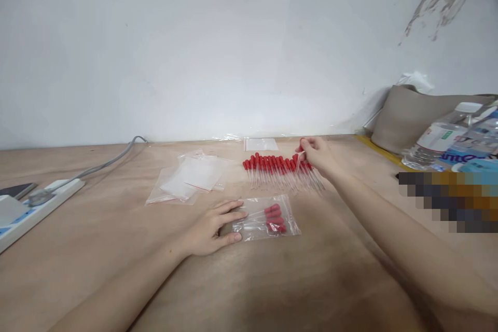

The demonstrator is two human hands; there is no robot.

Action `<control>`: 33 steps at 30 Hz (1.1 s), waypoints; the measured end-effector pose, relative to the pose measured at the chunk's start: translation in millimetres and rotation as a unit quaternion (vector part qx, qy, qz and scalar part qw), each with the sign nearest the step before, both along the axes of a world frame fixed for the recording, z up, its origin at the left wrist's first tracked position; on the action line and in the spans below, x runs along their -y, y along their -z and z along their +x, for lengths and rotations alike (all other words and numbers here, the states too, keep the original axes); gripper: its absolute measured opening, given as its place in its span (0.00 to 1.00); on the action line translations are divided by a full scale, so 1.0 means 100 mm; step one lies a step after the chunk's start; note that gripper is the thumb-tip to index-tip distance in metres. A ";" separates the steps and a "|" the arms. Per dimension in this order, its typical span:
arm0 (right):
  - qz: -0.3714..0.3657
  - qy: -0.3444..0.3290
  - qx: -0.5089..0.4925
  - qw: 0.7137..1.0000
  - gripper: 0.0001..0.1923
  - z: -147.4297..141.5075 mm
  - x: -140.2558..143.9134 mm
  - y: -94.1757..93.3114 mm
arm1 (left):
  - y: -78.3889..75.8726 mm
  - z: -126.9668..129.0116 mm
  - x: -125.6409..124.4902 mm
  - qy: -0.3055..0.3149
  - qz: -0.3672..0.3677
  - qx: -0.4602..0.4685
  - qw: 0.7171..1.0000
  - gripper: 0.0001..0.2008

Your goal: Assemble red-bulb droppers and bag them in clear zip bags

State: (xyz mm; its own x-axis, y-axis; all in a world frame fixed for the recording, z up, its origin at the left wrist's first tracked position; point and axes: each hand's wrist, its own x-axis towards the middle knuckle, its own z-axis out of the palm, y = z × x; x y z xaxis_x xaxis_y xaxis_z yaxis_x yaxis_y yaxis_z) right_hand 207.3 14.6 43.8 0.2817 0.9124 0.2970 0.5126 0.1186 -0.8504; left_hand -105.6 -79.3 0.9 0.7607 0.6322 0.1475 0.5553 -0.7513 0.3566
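My left hand (pixel 213 228) lies on the table with its fingers spread, the fingertips resting on the left edge of a clear zip bag (pixel 291 218). Inside that bag are several droppers (pixel 275 213) with red bulbs, their clear tubes pointing left. Farther back, my right hand (pixel 316 153) is closed in a pinch on the red bulb of a dropper (pixel 298 165), its clear tube hanging down. Just below and beside it lies a row of loose droppers (pixel 268 163), bulbs toward the wall and tubes toward me.
Flat zip bags (pixel 194 176) are piled at left of centre, and another bag (pixel 260 144) lies near the wall. A power strip (pixel 42 212) with a grey cable (pixel 105 166) occupies the left. Water bottles (pixel 436 140) and a grey-brown container (pixel 400 114) stand at right.
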 end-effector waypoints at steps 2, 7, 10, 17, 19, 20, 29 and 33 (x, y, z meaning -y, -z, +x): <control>0.070 -0.012 -0.153 0.986 0.12 0.09 0.23 0.07 | 0.01 0.00 0.00 -0.001 -0.001 0.000 1.000 0.23; 0.007 0.016 -0.351 0.936 0.09 0.15 0.65 0.44 | 0.01 0.00 -0.01 0.000 0.000 0.007 1.000 0.23; -0.036 0.031 -0.433 0.900 0.04 0.08 0.72 0.58 | 0.01 0.00 0.00 -0.004 0.000 -0.002 1.000 0.23; -0.036 -0.003 -0.489 0.871 0.05 -0.12 0.76 0.60 | 0.02 0.00 -0.01 0.002 0.005 0.003 1.000 0.23; -0.045 -0.025 -0.494 0.868 0.06 -0.18 0.80 0.59 | 0.02 0.00 -0.01 0.001 0.006 0.003 1.000 0.23; -0.049 -0.035 -0.495 0.867 0.06 -0.20 0.82 0.59 | 0.02 0.00 -0.01 0.000 0.005 0.001 1.000 0.23; -0.052 -0.072 -0.488 0.868 0.06 -0.18 0.91 0.64 | 0.01 -0.01 0.00 -0.004 0.000 -0.007 1.000 0.23; -0.078 -0.107 -0.488 0.863 0.10 -0.20 0.91 0.66 | -0.01 0.01 0.00 -0.004 0.002 -0.005 1.000 0.25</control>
State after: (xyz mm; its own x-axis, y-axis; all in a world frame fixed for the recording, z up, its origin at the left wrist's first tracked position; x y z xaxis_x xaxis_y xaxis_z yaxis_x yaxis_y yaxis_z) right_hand 187.3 -76.9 -21.9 0.1481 0.9819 -0.1179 -0.4761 -0.0337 -0.8787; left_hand -104.9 -79.6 1.5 0.7576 0.6370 0.1424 0.5641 -0.7487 0.3481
